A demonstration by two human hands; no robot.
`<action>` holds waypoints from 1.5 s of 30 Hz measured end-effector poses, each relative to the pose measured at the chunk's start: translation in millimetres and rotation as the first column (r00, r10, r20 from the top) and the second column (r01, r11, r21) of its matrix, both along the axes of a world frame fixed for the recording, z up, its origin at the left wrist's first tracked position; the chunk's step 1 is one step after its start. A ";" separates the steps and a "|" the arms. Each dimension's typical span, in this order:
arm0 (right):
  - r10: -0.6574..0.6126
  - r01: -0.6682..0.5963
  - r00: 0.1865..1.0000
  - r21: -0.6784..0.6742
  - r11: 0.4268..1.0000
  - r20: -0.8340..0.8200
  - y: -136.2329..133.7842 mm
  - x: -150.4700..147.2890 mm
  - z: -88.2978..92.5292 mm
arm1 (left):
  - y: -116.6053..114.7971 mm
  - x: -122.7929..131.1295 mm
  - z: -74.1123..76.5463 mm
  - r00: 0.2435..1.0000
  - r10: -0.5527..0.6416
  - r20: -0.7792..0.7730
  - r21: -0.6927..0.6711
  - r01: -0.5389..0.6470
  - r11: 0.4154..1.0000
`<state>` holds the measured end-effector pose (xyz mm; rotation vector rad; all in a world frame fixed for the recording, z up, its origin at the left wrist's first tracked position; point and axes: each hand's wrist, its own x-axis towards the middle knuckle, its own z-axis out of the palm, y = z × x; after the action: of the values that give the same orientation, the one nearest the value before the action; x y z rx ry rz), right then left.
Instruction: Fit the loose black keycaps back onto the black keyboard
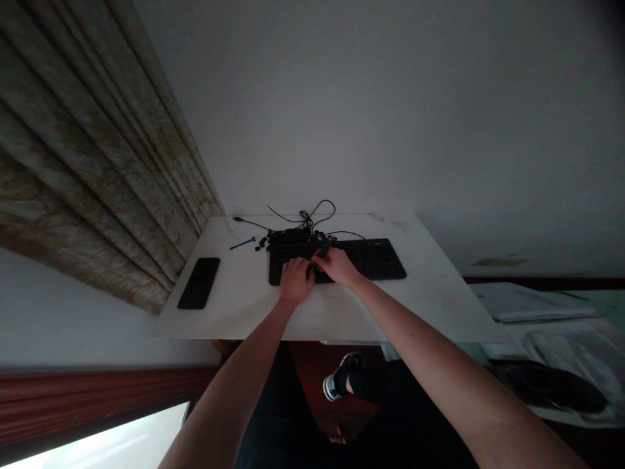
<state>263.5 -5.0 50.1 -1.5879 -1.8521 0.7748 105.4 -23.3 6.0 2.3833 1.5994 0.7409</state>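
Observation:
A black keyboard (381, 259) lies flat on the white table, under both hands. My left hand (297, 280) rests on its left half, fingers laid over the keys and holding nothing that I can see. Just right of it, my right hand (338, 266) pinches a dark slim tool (323, 249) tilted down toward the keys by my left fingertips. The tool's kind is too dark to make out. Behind the keyboard's left half lies a pile of small black pieces (288, 236) that look like loose keycaps, a few scattered to its left.
A black cable (307, 218) is coiled at the back by the wall. Left of the pile lies a thin blue stick-like tool (243, 243). A black phone (199, 283) is near the table's left edge, beside a patterned curtain (122, 130). Papers and plastic-wrapped things (561, 345) are at right.

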 end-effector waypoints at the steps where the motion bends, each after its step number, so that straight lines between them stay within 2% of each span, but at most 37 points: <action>1: -0.032 0.033 0.999 -0.042 0.999 0.024 2.4 -1.5 2.4 | -0.3 0.1 0.2 1.000 -0.003 0.008 0.001 0.003 1.000; 3: -0.074 0.084 0.992 -0.096 0.992 0.102 8.2 -5.4 8.3 | -0.7 0.3 0.6 1.000 -0.004 0.016 0.000 0.004 1.000; 8: -0.066 0.086 0.957 -0.061 0.994 0.282 18.3 -18.3 22.8 | 0.0 0.6 1.0 1.000 0.016 0.016 -0.012 -0.016 1.000; 13: -0.050 0.103 0.955 -0.169 0.980 0.291 21.1 -25.0 31.9 | 1.5 -0.2 0.1 0.999 0.037 0.013 -0.022 -0.037 0.999; 17: -0.007 0.066 0.962 -0.208 0.976 0.274 21.3 -22.6 33.3 | 1.2 -0.4 0.5 0.999 0.044 -0.030 -0.030 -0.045 0.999; 20: 0.053 -0.003 0.949 -0.159 0.987 0.311 18.4 -18.6 31.8 | 0.7 -0.2 1.2 0.997 0.034 -0.075 -0.026 -0.036 0.999; 25: 0.131 -0.142 0.921 0.002 0.990 0.366 6.0 -11.6 25.8 | 1.2 0.2 1.8 0.992 0.001 -0.125 -0.022 -0.004 1.000; 31: 0.134 -0.188 0.936 0.141 0.972 0.327 -6.6 -6.1 12.4 | 2.0 1.0 3.6 0.985 -0.024 -0.169 -0.046 0.017 0.999; 36: 0.147 -0.215 0.921 0.155 0.964 0.362 -10.0 -6.9 6.1 | 2.1 0.4 4.2 0.984 -0.030 -0.176 -0.043 0.023 0.999; 45: 0.137 -0.226 0.897 0.170 0.959 0.421 -12.4 -8.2 8.3 | 2.1 0.3 4.3 0.977 -0.030 -0.211 -0.037 0.022 0.999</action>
<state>255.3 -17.5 58.4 -1.5317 -2.3206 0.3121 105.7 -21.3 10.2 2.5248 1.6386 0.4635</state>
